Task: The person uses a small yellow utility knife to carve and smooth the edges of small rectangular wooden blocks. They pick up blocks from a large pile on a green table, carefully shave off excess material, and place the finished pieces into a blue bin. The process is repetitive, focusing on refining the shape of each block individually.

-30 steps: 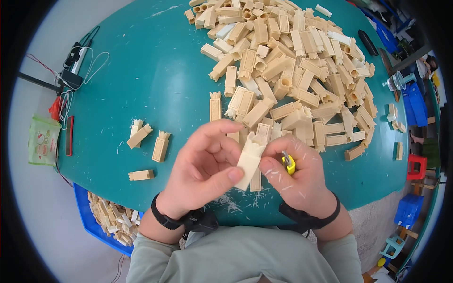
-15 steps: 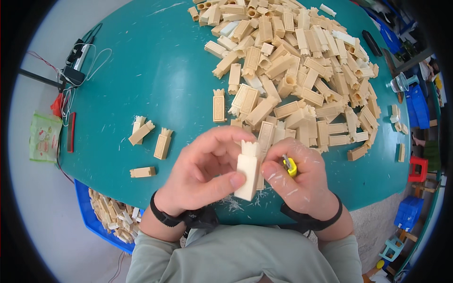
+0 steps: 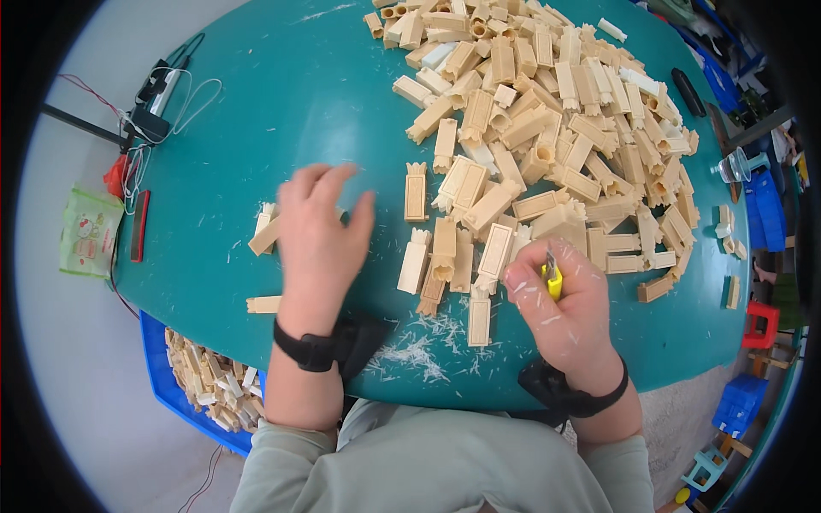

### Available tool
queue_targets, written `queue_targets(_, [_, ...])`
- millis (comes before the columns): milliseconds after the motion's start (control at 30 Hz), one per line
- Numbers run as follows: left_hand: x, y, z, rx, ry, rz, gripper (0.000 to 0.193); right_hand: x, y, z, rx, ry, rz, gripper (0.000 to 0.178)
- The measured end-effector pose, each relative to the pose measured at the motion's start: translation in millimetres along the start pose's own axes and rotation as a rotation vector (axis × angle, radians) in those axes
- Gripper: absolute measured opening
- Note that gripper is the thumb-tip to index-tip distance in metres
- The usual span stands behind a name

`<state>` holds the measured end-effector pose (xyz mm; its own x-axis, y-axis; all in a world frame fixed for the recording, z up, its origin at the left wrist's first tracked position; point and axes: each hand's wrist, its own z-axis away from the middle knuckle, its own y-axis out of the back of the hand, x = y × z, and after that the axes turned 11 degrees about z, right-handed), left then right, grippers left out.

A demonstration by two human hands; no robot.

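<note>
My left hand (image 3: 321,244) is over the left part of the green table, slightly blurred, fingers apart and no piece visible in it. Close beside it lies a beige hollow rectangular piece (image 3: 267,236) with a jagged end, partly covering a paler one. Another piece (image 3: 262,304) lies nearer me, by my forearm. In my closed right hand (image 3: 564,299) is a yellow utility knife (image 3: 553,282), its blade tip pointing up. White flecks stick to that hand. Just left of it are several beige pieces, including an upright-lying panelled one (image 3: 480,321).
A large heap of beige pieces (image 3: 530,128) covers the far right of the green table (image 3: 256,111). White shavings (image 3: 419,355) are scattered before me. A blue bin (image 3: 161,376) of pieces stands lower left. A power strip (image 3: 162,94) and cables lie at the left edge.
My left hand has moved left and away from me; the pale piece it held is no longer seen in it. My right hand keeps the knife, now apart from the left.
</note>
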<state>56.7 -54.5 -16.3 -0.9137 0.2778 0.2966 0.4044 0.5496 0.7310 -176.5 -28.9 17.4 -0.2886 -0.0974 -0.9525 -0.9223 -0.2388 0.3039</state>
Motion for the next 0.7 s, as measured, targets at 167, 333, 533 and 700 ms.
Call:
queue_targets(167, [23.7, -26.1, -3.7, -0.324, 0.389, 0.376, 0.035, 2.1, -0.5, 1.0, 0.008, 0.011, 0.006, 0.016])
queue_targets(333, [24.7, -7.1, -7.6, -0.351, 0.659, 0.918, 0.045, -1.7, 1.7, 0.9, 0.011, -0.014, -0.023, 0.015])
queue_targets(533, [59.4, 28.3, -1.6, -0.547, 0.635, 1.675, 0.058, -0.3, -0.5, -0.5, 0.007, 0.061, -0.007, 0.014])
queue_targets(700, [61.4, 26.7, 5.4, -0.663, 0.597, 1.786, 0.053, -0.9, 1.9, 2.3, -0.046, 0.038, -0.002, 0.015])
